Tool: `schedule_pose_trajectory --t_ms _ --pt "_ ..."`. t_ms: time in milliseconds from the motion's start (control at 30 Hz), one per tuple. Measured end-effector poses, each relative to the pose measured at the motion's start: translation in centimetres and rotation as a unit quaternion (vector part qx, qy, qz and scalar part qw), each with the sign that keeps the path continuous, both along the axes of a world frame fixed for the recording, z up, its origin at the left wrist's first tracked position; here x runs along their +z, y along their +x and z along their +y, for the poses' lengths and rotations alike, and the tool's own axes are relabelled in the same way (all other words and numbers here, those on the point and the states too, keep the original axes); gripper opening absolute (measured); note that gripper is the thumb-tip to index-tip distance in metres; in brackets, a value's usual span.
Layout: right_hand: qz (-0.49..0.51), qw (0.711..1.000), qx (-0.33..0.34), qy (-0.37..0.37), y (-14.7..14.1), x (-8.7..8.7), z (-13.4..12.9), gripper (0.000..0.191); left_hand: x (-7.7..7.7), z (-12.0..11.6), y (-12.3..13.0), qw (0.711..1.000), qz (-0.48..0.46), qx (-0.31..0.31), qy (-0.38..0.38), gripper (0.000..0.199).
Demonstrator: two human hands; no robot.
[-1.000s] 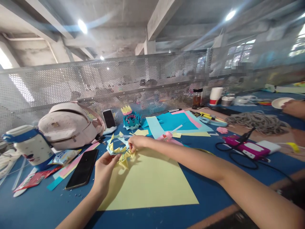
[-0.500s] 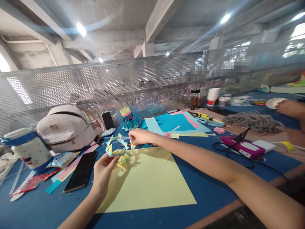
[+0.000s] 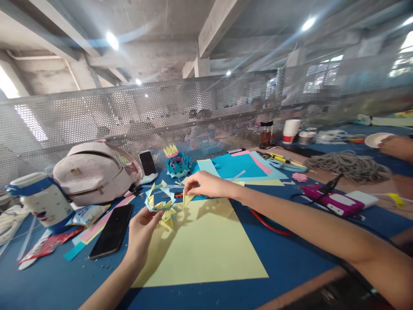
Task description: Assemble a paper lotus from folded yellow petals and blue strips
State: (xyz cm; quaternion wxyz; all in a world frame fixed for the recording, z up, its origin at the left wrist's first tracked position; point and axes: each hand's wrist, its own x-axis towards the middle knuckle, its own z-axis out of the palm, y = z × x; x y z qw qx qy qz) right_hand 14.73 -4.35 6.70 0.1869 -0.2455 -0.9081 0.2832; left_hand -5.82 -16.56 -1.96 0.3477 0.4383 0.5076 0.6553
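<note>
Between thumb and fingers, my left hand (image 3: 144, 224) grips a ring of folded paper (image 3: 158, 202) in pale blue and yellow with pointed tips. To its right, my right hand (image 3: 203, 184) pinches a small folded yellow paper piece (image 3: 187, 199), apart from the ring. Both hands are over a large yellow paper sheet (image 3: 206, 245) on the blue table. Several loose folded yellow pieces (image 3: 167, 220) lie on the sheet just beneath the ring. Beyond my right hand stands a teal pointed paper ring (image 3: 178, 165), with a yellow and pink one (image 3: 171, 150) resting on top.
Left are a backpack (image 3: 93, 174), a bottle (image 3: 41, 202) and a dark phone (image 3: 111, 231). Blue paper sheets (image 3: 241, 165) lie behind my right forearm. A glue gun (image 3: 332, 200) with its cord and grey rope (image 3: 348, 165) are right. Another person's hand (image 3: 396, 146) holds a white plate.
My right hand has moved slightly right, away from the ring, with the yellow piece in its fingers. My left hand keeps hold of the ring. A red-edged object now shows beneath my right forearm.
</note>
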Motion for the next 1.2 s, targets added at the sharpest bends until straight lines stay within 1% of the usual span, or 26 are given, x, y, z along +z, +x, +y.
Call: schedule_pose_trajectory --t_ms 33,67,167,200,233,300,367,433,500,567,700,800,867,967,1200 --pt "0.019 1.000 -0.005 -0.008 0.2 -0.3 -0.1 0.007 0.0 0.0 0.0 1.000 0.001 0.000 0.000 0.035" --pt "0.041 0.999 -0.007 -0.021 0.4 -0.6 -0.3 0.013 -0.1 0.0 0.0 1.000 0.001 0.000 0.001 0.035" --pt "0.097 0.993 0.000 -0.069 1.0 -1.8 -0.9 0.037 -0.2 0.2 -0.1 1.000 0.004 0.005 0.002 0.036" --pt "0.103 0.991 0.005 -0.079 1.1 -2.2 -1.1 0.040 -0.3 0.3 -0.2 1.000 0.004 0.008 0.002 0.036" --pt "0.105 0.990 0.009 -0.088 1.3 -2.6 -1.3 0.040 -0.3 0.3 -0.2 1.000 0.004 0.010 0.001 0.037" --pt "0.107 0.987 0.011 -0.117 1.4 -3.6 -1.6 0.029 -0.3 0.4 -0.1 1.000 0.004 0.009 -0.001 0.037" --pt "0.120 0.977 0.012 -0.175 1.5 -4.6 -1.6 0.019 -0.2 0.4 0.0 1.000 0.006 0.005 -0.003 0.037" --pt "0.148 0.956 0.010 -0.254 1.7 -5.6 -1.5 0.023 -0.2 0.3 0.1 1.000 0.009 0.001 -0.004 0.035" --pt "0.182 0.926 0.008 -0.330 1.8 -6.5 -1.4 0.032 -0.2 0.3 0.2 1.000 0.013 -0.004 -0.004 0.034" --pt "0.208 0.897 -0.002 -0.389 2.1 -7.3 -1.4 0.038 -0.5 0.4 0.3 1.000 0.021 -0.006 -0.004 0.033" --pt "0.250 0.848 -0.027 -0.467 2.4 -8.4 -1.7 0.043 -1.1 0.7 0.4 0.999 0.035 -0.013 -0.003 0.031" --pt "0.278 0.812 -0.028 -0.512 2.4 -9.1 -1.9 0.046 -1.4 0.7 0.4 0.999 0.031 -0.012 -0.009 0.029" --pt "0.283 0.795 -0.030 -0.536 2.4 -9.3 -2.0 0.047 -1.4 0.7 0.5 0.999 0.028 -0.010 -0.015 0.028" --pt "0.268 0.788 -0.028 -0.554 2.5 -9.3 -2.1 0.044 -1.3 0.7 0.7 0.999 0.023 -0.016 -0.018 0.028" --pt "0.246 0.796 -0.023 -0.552 2.6 -9.4 -2.4 0.038 -1.2 0.5 1.0 0.999 0.032 -0.016 -0.016 0.025"
